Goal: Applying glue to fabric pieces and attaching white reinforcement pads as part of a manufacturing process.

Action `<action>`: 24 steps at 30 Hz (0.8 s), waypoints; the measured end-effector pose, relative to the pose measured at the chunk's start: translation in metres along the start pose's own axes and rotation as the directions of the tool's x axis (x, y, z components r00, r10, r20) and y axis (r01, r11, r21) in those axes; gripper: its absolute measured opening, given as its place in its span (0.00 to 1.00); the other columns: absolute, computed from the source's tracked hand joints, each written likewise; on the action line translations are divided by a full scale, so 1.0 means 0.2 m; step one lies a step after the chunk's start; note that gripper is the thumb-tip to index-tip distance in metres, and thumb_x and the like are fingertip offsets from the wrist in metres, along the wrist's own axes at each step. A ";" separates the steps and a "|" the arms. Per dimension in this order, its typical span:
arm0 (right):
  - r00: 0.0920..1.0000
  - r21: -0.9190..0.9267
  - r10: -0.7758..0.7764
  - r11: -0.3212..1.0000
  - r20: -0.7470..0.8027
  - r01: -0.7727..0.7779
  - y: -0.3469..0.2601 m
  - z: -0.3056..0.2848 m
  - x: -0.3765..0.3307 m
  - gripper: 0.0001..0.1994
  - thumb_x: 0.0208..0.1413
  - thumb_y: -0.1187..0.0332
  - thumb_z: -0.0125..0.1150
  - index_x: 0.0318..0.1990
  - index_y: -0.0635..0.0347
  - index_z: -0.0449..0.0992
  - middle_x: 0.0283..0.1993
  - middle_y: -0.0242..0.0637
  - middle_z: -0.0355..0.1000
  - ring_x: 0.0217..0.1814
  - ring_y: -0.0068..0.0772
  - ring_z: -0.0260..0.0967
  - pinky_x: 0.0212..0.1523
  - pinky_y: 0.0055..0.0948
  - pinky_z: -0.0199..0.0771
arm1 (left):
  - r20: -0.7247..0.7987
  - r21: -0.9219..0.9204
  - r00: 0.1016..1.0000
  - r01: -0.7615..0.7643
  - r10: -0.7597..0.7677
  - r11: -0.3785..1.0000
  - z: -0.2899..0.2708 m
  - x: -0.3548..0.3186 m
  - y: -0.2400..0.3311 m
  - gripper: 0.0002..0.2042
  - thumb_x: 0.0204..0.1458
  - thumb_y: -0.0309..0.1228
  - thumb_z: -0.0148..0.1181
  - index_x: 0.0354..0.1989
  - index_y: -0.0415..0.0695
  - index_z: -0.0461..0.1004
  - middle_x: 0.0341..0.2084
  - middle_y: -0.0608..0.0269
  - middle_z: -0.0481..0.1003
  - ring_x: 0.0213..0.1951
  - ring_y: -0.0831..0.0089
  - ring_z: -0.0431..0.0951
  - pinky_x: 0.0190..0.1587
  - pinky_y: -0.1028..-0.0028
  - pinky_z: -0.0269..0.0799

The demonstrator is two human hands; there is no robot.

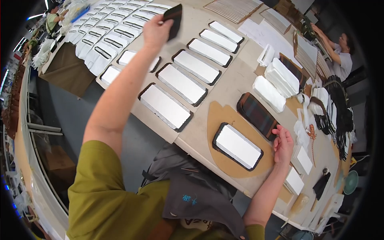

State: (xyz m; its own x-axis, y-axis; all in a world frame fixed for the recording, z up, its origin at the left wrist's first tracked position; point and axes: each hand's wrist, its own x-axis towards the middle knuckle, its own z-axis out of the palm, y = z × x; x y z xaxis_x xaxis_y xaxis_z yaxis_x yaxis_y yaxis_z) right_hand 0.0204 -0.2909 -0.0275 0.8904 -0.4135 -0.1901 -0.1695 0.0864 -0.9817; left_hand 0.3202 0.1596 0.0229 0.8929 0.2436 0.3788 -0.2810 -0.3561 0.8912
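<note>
Bright, even overhead light fills the scene, and the worktop (236,86) shows only faint, soft shadows. White panels on the worktop glare almost to blank. A black vignette rings the frame, and the worktop's straight edges bow strongly toward it. The raised left hand (157,31) is slightly motion-blurred; things far from the worktop's middle turn soft and small.

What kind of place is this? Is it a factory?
Probably a workshop or small factory. A long worktable holds rows of matching white-topped rectangular pieces, stacks of white blocks wait nearby, and another person works farther along. The left hand holds a dark flat piece.
</note>
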 end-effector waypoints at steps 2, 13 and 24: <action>1.000 -0.001 -0.013 1.000 0.006 0.013 0.01 -0.02 0.00 0.13 0.66 0.63 0.58 0.49 0.63 0.76 0.38 0.34 0.79 0.18 0.10 0.57 0.16 0.12 0.53 | -0.014 0.178 1.000 -0.016 0.019 0.984 -0.12 0.06 -0.07 0.08 0.56 0.27 0.62 0.42 0.43 0.82 0.34 0.61 0.82 0.37 0.74 0.80 0.42 0.74 0.74; 0.998 -0.021 -0.052 0.998 -0.023 0.051 0.05 -0.02 0.01 0.11 0.66 0.64 0.58 0.50 0.61 0.76 0.36 0.31 0.77 0.19 0.09 0.58 0.16 0.12 0.53 | 0.492 0.611 0.868 -0.396 0.063 0.686 -0.22 -0.10 -0.28 0.19 0.50 0.16 0.49 0.46 0.46 0.82 0.50 0.59 0.76 0.52 0.57 0.76 0.55 0.63 0.72; 0.997 -0.021 -0.077 0.997 -0.024 0.077 0.05 -0.01 0.02 0.11 0.66 0.65 0.59 0.49 0.61 0.76 0.36 0.31 0.77 0.20 0.09 0.59 0.17 0.12 0.54 | 0.413 0.648 0.911 -0.298 0.006 0.701 -0.34 -0.35 -0.15 0.21 0.58 0.25 0.53 0.61 0.42 0.68 0.52 0.49 0.74 0.53 0.52 0.74 0.56 0.60 0.71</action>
State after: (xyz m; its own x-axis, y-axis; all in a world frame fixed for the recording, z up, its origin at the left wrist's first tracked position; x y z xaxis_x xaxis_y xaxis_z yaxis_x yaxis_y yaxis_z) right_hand 0.0203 -0.2940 -0.0376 0.8905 -0.4405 -0.1136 -0.1094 0.0350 -0.9934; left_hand 0.2427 0.2143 -0.0132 0.9568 -0.1527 0.2476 -0.2352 -0.9069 0.3496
